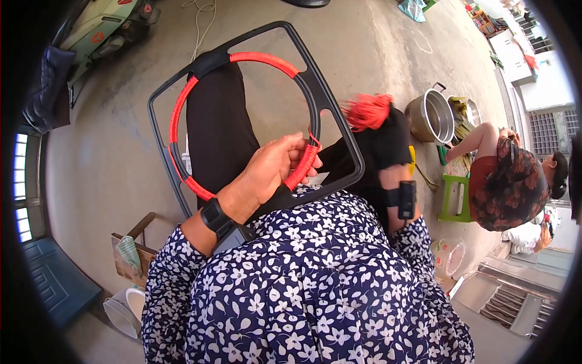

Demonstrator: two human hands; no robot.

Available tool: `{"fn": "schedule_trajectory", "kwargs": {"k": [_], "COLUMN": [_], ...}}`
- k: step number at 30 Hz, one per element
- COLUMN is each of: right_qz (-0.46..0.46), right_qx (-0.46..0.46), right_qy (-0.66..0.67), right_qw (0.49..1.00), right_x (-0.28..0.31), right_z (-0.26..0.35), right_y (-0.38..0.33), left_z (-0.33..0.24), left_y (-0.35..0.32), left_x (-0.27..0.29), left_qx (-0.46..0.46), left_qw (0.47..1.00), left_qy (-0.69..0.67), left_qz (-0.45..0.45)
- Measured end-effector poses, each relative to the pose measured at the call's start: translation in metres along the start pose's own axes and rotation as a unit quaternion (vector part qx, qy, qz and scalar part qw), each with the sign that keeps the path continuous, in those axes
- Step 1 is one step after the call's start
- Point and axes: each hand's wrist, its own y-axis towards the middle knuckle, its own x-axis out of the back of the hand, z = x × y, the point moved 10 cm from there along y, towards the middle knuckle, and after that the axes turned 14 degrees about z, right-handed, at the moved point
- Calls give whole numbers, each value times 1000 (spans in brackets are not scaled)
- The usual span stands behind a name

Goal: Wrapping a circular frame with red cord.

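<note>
Black frame [315, 82]: tilted over my lap, held up by my left hand [267, 170].
Inner ring [314, 113]: part covered, by my judgement well begun; black stretches at the upper right and between the left bands look left to do.
Red bands [264, 57]: wound at top, left, lower left and lower right.
Red bundle [370, 112]: blurred, beside my knee.
Left fingers: closed round the lower-right band.
Right fingers: hidden, can't tell.
Red strand [315, 141]: loose at the band's upper end, so that wrap seems unfinished.

Frame [316, 91] over the legs [218, 115], string bundle [368, 113] just outside its three-o'clock edge, pot [419, 118] farther out, vehicle [100, 36] toward ten o'clock, stool [448, 203] near four beneath a seated person [509, 182]
</note>
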Motion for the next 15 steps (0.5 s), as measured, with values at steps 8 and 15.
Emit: {"fn": "schedule_trajectory", "kwargs": {"k": [8, 15], "right_qz": [16, -80], "right_qx": [-3, -10], "right_qy": [312, 165], "right_qw": [950, 983], "right_x": [26, 37], "right_z": [-83, -73], "right_y": [-89, -128], "left_z": [-6, -10], "left_y": [0, 1], "left_x": [0, 3], "left_qx": [-8, -14], "left_qw": [1000, 997], "left_qy": [24, 55], "left_qz": [-19, -56]}}
